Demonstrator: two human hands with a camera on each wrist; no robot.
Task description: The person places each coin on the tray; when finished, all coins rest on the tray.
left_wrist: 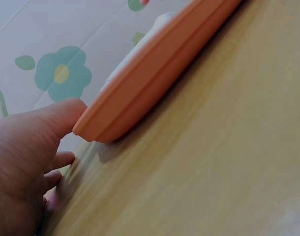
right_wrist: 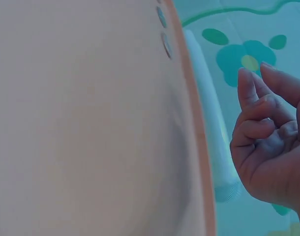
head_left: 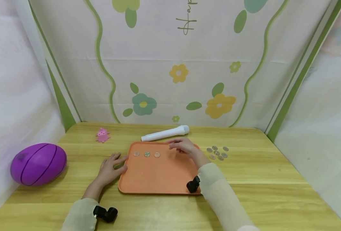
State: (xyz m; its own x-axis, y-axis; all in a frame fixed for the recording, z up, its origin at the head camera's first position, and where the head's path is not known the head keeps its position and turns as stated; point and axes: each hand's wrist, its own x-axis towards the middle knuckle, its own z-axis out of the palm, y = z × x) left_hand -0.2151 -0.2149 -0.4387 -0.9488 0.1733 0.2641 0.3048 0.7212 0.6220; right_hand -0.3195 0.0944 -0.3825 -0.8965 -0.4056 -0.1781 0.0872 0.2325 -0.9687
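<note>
An orange tray (head_left: 159, 176) lies on the table with three coins in a row near its far edge: one coin (head_left: 136, 154) at the left, another coin (head_left: 147, 154) in the middle, a third coin (head_left: 157, 154) at the right. My left hand (head_left: 110, 169) touches the tray's left rim, fingers spread; its thumb meets the rim in the left wrist view. Over the tray's far right part hovers my right hand (head_left: 184, 146). The right wrist view shows that hand (right_wrist: 273, 132) with thumb and forefinger apart, other fingers loosely curled, nothing visible between them.
Several loose coins (head_left: 217, 153) lie on the table right of the tray. A white toy microphone (head_left: 164, 133) lies behind the tray. Farther left are a pink cut-out figure (head_left: 102, 135) and a purple ball (head_left: 39, 164). A flower-printed curtain (head_left: 159, 80) closes off the back.
</note>
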